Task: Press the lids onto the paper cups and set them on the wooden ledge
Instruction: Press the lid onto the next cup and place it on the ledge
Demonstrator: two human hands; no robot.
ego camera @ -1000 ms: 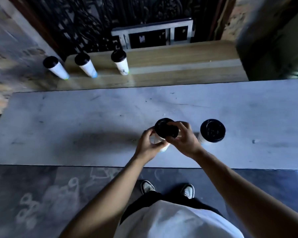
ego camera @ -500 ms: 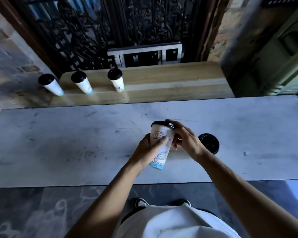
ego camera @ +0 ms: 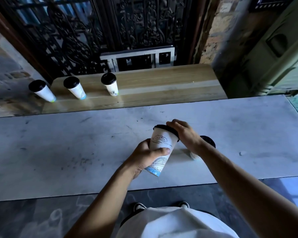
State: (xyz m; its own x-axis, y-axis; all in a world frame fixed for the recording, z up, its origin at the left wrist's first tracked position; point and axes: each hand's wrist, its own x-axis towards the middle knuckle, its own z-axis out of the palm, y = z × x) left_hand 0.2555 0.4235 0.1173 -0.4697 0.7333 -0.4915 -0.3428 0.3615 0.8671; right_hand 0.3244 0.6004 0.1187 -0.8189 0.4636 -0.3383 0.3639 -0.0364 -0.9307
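The left hand (ego camera: pixel 145 156) is wrapped round the lower half of a white paper cup printed with a line-drawn wave and bridge and a blue band at its base (ego camera: pixel 162 148), thumb across the front; the cup is held tilted above the pale grey marble counter (ego camera: pixel 76 152), its top leaning away from the person; the right hand (ego camera: pixel 186 134) curls over the far edge of the black plastic lid (ego camera: pixel 165 129) that sits on the cup's rim, fingers bent down on it; just behind the right wrist another black-lidded paper cup (ego camera: pixel 207 141) stands on the counter, mostly hidden by the forearm; beyond the counter lies the light wooden ledge (ego camera: pixel 162 83), where 3 white paper cups with black lids stand in a row towards its left end: the left one (ego camera: pixel 41 91) at the very corner, the middle one (ego camera: pixel 74 87) near it, the right one (ego camera: pixel 110 84) a little further along; behind the ledge rises a black ornate iron gate (ego camera: pixel 93 31).
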